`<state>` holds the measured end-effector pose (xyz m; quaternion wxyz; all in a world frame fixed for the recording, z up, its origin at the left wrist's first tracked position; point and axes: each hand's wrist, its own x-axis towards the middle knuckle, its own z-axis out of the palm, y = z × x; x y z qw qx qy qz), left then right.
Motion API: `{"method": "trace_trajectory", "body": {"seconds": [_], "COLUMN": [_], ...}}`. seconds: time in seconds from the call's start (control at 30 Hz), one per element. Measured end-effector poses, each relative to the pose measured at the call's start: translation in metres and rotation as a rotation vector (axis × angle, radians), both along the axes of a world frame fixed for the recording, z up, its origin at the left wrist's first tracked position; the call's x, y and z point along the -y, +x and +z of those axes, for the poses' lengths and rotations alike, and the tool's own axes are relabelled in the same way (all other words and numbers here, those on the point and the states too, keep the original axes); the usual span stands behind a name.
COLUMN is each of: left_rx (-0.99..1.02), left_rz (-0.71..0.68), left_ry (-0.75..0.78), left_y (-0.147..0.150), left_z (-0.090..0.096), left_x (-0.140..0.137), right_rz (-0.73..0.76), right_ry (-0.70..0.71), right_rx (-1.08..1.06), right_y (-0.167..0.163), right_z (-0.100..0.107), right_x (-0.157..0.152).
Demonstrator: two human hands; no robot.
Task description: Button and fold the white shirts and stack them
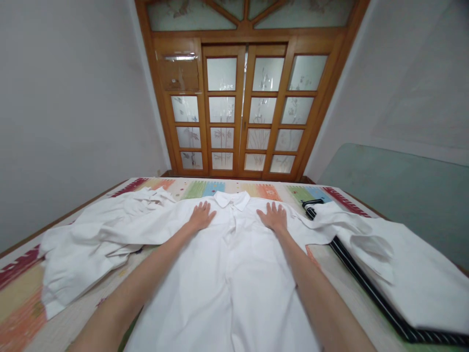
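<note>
Plainly, both hands — left hand [201, 215], right hand [273, 216] — lie flat and spread on the white shirt [227, 274] beside its collar [231, 199]; uneven pressure could likely bunch the fabric — creasing it on the bed [22, 298].

The one camera sits on my head and looks forward and down along my outstretched arms, across the patterned bed cover [22, 293] toward the wooden glass-paned door [244, 105] at the far end of the room. It is close to me, so my forearms fill the bottom of the frame, while my left hand [201, 216] and right hand [273, 216] lie farther out, at mid-frame. The wide lens bends the side walls inward, and no second view overlaps it.
</note>
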<state>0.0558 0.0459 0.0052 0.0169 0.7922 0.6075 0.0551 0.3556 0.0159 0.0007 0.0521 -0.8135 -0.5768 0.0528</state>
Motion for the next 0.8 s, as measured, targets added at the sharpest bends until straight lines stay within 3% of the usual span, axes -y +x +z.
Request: {"method": "trace_trajectory", "body": {"seconds": [0.2, 0.4, 0.5, 0.63, 0.7, 0.8], "left_rx": [0.001, -0.027, -0.018, 0.041, 0.057, 0.046], "left_rz": [-0.075, -0.106, -0.142, -0.238, -0.241, -0.194], "left_ry": [-0.028, -0.046, -0.062, -0.004, 0.029, 0.062], "left_y": [-0.028, -0.043, -0.051, -0.078, -0.095, -0.112], "left_z": [-0.002, 0.005, 0.003, -0.009, -0.014, -0.018], "left_x": [0.080, 0.150, 0.190, 0.238, 0.252, 0.260], "right_rz": [0.167, 0.290, 0.476, 0.740, 0.771, 0.690], "right_ry": [-0.007, -0.057, -0.012, 0.041, 0.079, 0.140], "right_rx": [0.068, -0.020, -0.140, -0.172, -0.116, -0.056], "right_y": [0.001, -0.028, -0.043, -0.038, -0.023, 0.010], "right_z": [0.012, 0.028, 0.026, 0.005, -0.007, -0.020], "right_x": [0.016, 0.047, 0.090, 0.182, 0.225, 0.269]}}
